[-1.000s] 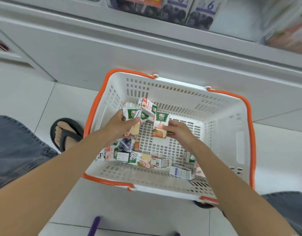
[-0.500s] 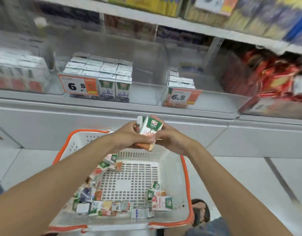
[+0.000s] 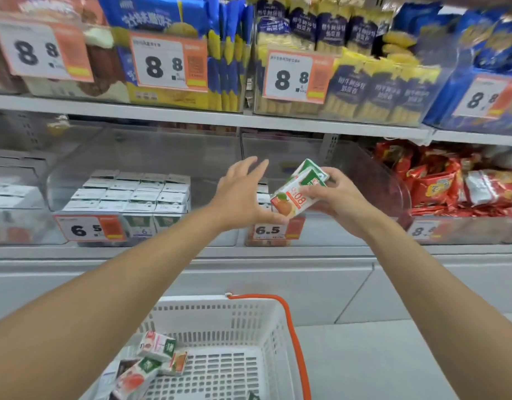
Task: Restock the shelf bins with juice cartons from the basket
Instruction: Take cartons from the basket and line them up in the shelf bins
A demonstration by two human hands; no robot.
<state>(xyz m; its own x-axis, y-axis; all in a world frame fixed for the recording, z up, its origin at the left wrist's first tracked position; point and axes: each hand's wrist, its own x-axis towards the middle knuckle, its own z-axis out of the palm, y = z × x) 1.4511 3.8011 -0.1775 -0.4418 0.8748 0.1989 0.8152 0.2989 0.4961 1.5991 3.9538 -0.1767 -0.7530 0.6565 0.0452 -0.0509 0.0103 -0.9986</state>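
- The right hand [image 3: 340,202] is clamped around juice cartons [image 3: 299,194], at least two stacked together, held tilted in front of the shelf; the front carton shows an orange fruit picture and green top.
- The left hand [image 3: 243,194] has its fingers spread wide and grips nothing; its thumb lies just beside the lower corner of the held cartons, though whether it touches them is unclear.
- Behind the hands sits a clear shelf bin [image 3: 364,180] with a 6.5 price tag [image 3: 273,230] at its front; a few cartons show at its left side, mostly hidden by the left hand.
- To the left, another clear bin [image 3: 76,168] holds neat rows of boxed cartons [image 3: 133,194] behind a 6.5 tag [image 3: 89,229].
- Below, the white basket [image 3: 220,316] with an orange handle [image 3: 295,336] rests on the floor, with several loose cartons [image 3: 151,362] piled in its left corner.
- Red snack bags [image 3: 451,180] fill the bin to the right.
- The upper shelf carries blue and yellow packets [image 3: 373,82] with 8.8 price tags [image 3: 295,77].
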